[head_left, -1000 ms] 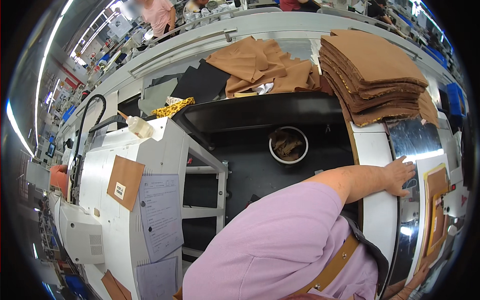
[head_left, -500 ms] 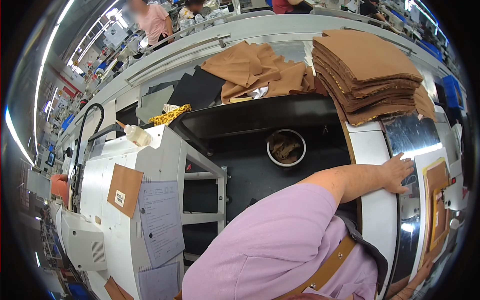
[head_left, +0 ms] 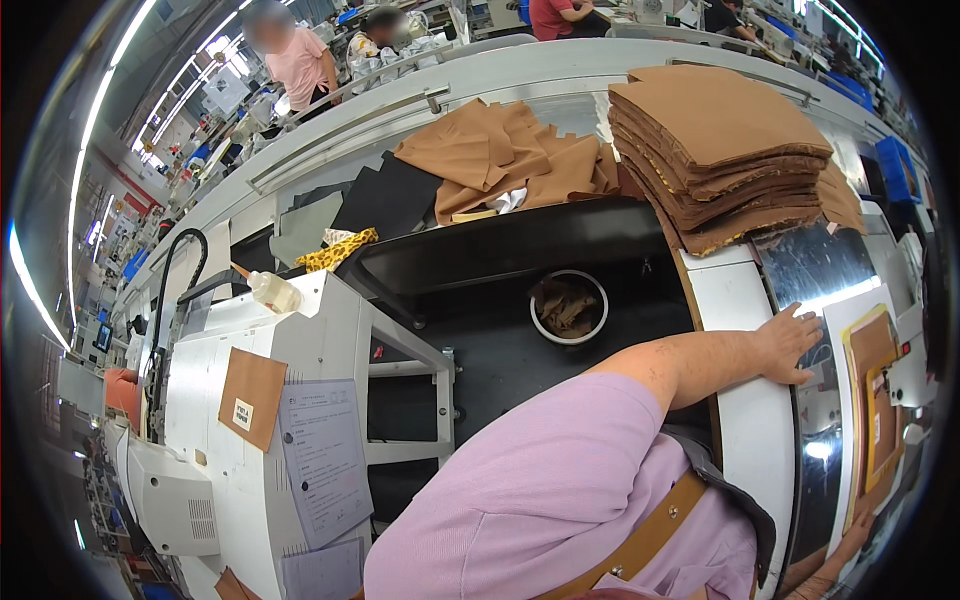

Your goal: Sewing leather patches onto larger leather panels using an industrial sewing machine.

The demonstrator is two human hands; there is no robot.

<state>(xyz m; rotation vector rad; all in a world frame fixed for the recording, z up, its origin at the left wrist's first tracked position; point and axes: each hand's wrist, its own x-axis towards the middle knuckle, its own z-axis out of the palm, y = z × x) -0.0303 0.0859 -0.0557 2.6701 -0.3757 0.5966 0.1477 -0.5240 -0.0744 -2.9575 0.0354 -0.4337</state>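
Over at about 3 o'clock, the person's left hand [head_left: 790,343] lies flat on the shiny metal plate [head_left: 815,270] of the bench [head_left: 745,330], fingers spread wide, nothing held, palm just pressing down. Just past its fingertips, still at 3 o'clock, sits a tan leather piece in a template frame [head_left: 872,385], near the hand but not touching as far as I can see. A right hand [head_left: 850,540] only peeks in down at 5 o'clock by the rim, too squashed by the lens to say whether its grip is open or closed.

What could go wrong, I reckon: the tall stack of brown cut pieces [head_left: 725,150] at 1 o'clock overhangs the bench edge right above the plate, so a nudge from that forearm could slide the top layers down. The plate looks slick too, so a pressing palm could skid.

Room-wise, it's tight. The stack boxes things in at 1 o'clock, the black recess with the round bowl of scraps [head_left: 568,306] drops away at 12, and the white machine housing [head_left: 300,400] with papers taped to it fills 9 o'clock. The freest lane is along the plate itself.
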